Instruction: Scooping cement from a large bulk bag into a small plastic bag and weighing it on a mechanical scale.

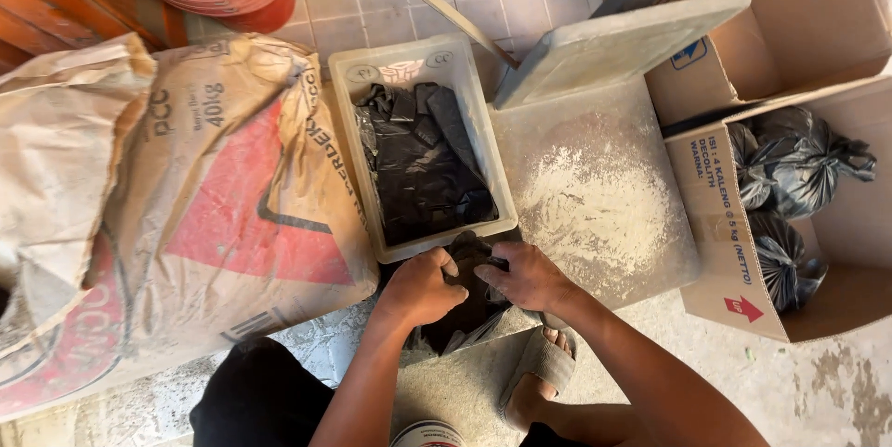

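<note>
Both hands meet on a black bag (472, 291) low in the middle of the view. The left hand (423, 287) has its grip curled tight on the bag's left top edge, knuckles up. The right hand (528, 276) has its grip closed over the right top edge, fingers folded down onto the plastic. Between the two grips the bag's mouth is bunched; the body of the bag hangs below them toward the floor, so its long axis seems to run from the grips down toward the person's sandal (546, 361), though the crumpled plastic makes that hard to judge.

Just beyond the grips, touching or nearly touching the bag, stands a pale bin (358, 145) with loose black bags piled inside; its long side runs away from the hands. Left of the left grip lies a large paper sack (214, 215) on its side. Right of the right grip is a dusty slab (604, 196) with white powder spread on it. Farther right, well apart from the hands, an open carton (711, 224) holds tied black bags (790, 168).
</note>
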